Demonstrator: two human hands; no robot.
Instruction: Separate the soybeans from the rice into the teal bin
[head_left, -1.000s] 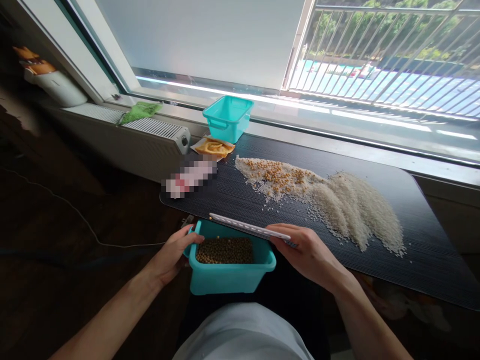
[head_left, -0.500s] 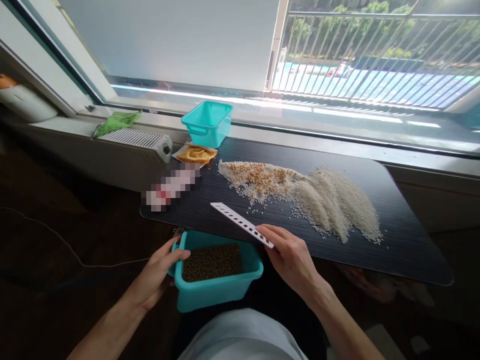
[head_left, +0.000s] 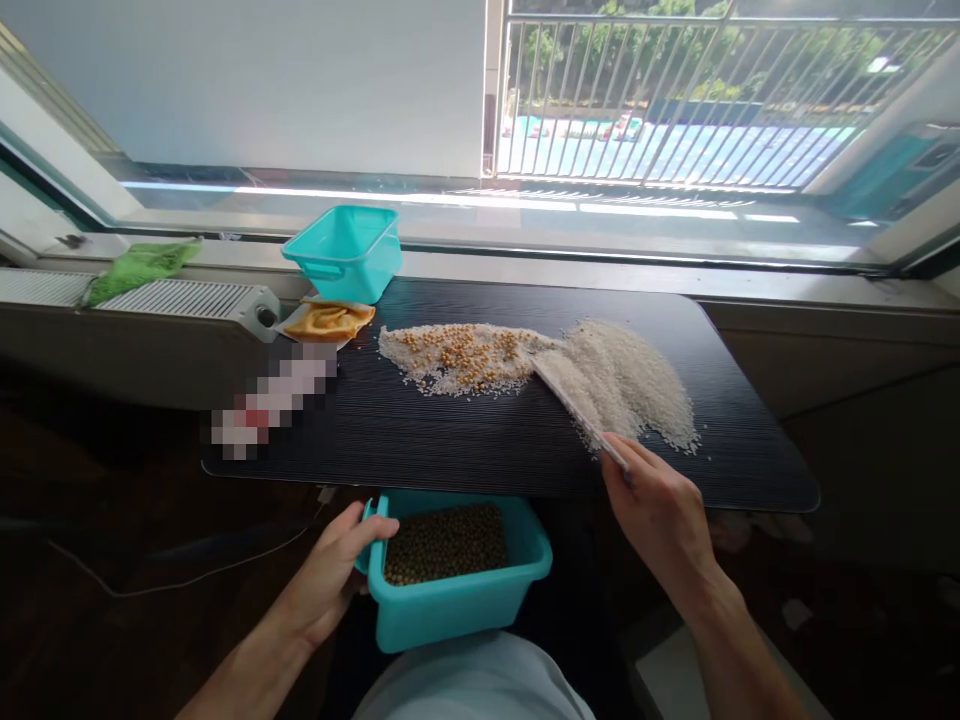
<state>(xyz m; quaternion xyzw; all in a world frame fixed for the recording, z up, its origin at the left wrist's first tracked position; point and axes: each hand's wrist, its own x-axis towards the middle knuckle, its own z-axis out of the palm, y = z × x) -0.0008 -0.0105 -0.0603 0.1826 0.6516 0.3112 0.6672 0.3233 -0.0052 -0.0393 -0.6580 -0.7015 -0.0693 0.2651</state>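
My left hand [head_left: 337,565] grips the left handle of a turquoise plastic bin [head_left: 457,615], its thumb over the rim. Small round dark-brown and tan beads or seeds [head_left: 450,540] fill the bin's lower part; their kind I cannot tell. My right hand [head_left: 660,500] is closed round the near end of a white slotted plastic strip [head_left: 581,405]. The strip stands on edge in the white rice [head_left: 630,380] on the dark table [head_left: 450,450]. To its left, yellow soybean-like beans [head_left: 472,350] are scattered over a thinner layer of rice.
A second turquoise bin [head_left: 349,255] sits at the table's back left, by the windowsill. In front of it is an orange-and-white packet [head_left: 330,320], with a blurred-out item [head_left: 274,400] nearer me. A green cloth [head_left: 142,270] lies on the radiator [head_left: 187,305]. A white cable [head_left: 202,573] runs below.
My right hand has moved the strip rightward and away from me, from above the table's near edge into the rice. My left hand still holds the bin. The view has turned rightward.
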